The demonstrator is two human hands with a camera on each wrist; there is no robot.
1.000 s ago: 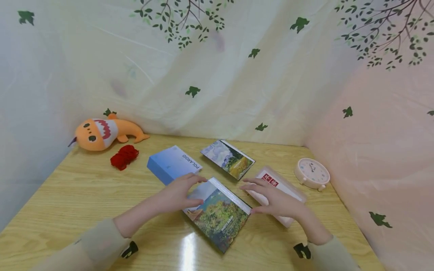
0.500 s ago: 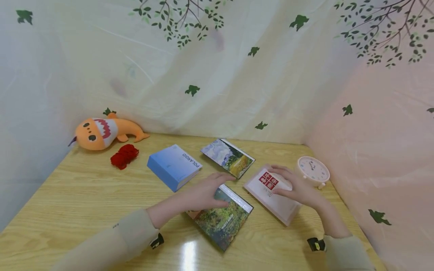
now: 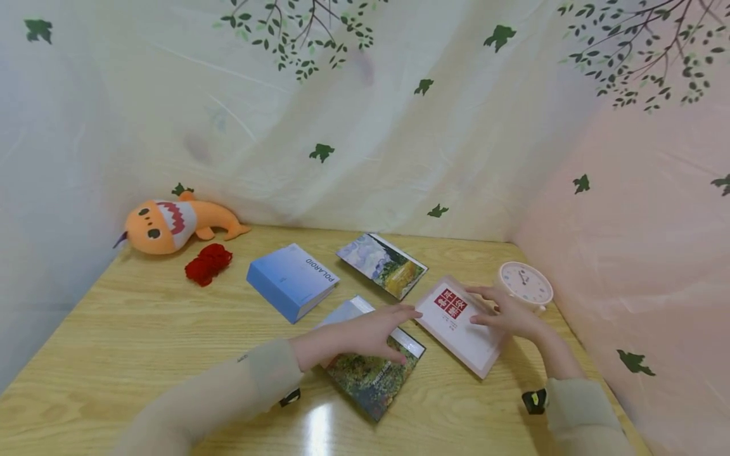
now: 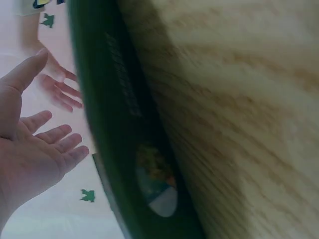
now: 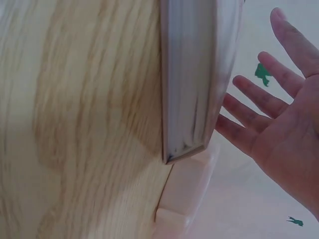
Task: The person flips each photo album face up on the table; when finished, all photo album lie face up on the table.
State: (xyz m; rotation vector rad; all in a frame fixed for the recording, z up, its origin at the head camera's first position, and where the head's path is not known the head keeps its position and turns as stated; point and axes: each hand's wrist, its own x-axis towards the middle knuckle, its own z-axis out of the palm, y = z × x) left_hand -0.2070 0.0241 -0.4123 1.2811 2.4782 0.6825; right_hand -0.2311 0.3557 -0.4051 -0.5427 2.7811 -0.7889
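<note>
Hovering over the green-covered book (image 3: 371, 387), the left hand (image 3: 367, 334) had its fingers spread wide and held nothing. The right hand (image 3: 511, 315) was wide too, at the right side of the pale book (image 3: 453, 330), which bore 4 red characters; whether a fingertip touched its cover could not be told. These 2 books lay near each other on the bench (image 3: 131, 342). Behind them were a blue POLAROID book (image 3: 291, 278) and a landscape-covered book (image 3: 384, 263). A round clock (image 3: 526, 283) stood near the right hand; red yarn (image 3: 208, 264) lay beside an orange plush toy (image 3: 154, 228).
</note>
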